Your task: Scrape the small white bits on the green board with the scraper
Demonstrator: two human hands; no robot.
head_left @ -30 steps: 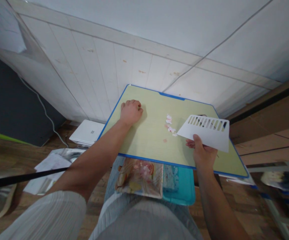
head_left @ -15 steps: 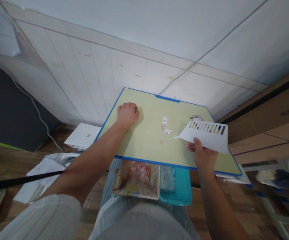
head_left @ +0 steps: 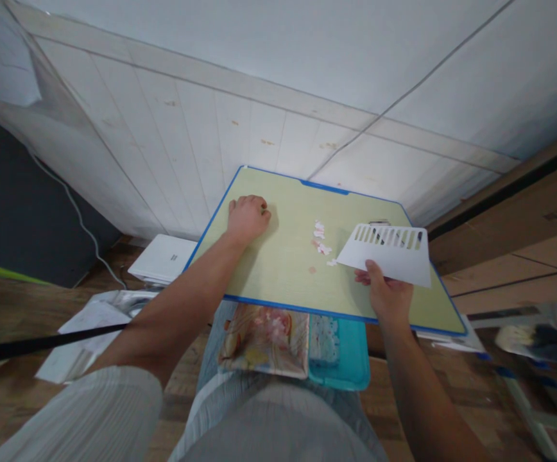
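The right grip (head_left: 388,292) is closed on a flat white card (head_left: 389,260), with the thumb (head_left: 373,268) on top and the other fingers tucked under it. The card sticks out past the grip on both sides and has a row of slots along the edge away from the person. I cannot tell if the card touches the desk (head_left: 288,276) or is held just above it. The desk has a pale green top and a blue rim, and it is under both hands. To the left of the right grip, by the card's pointed corner, lie some small white and pink scraps (head_left: 323,249). A pale pink spot (head_left: 312,270) is to the left of the right grip too, a little nearer the person than the scraps. Something thin and dark (head_left: 379,222) shows behind the card, farther away than the right grip, but it is too small to name. The left grip (head_left: 249,219) rests on the desk with its fingers curled in, well apart from the card. I cannot tell if anything is inside it. Nearer the person than the left grip, below the desk's edge, is a patterned tray (head_left: 254,359). A teal tray (head_left: 353,359) sits beside it, nearer the person than the right grip.
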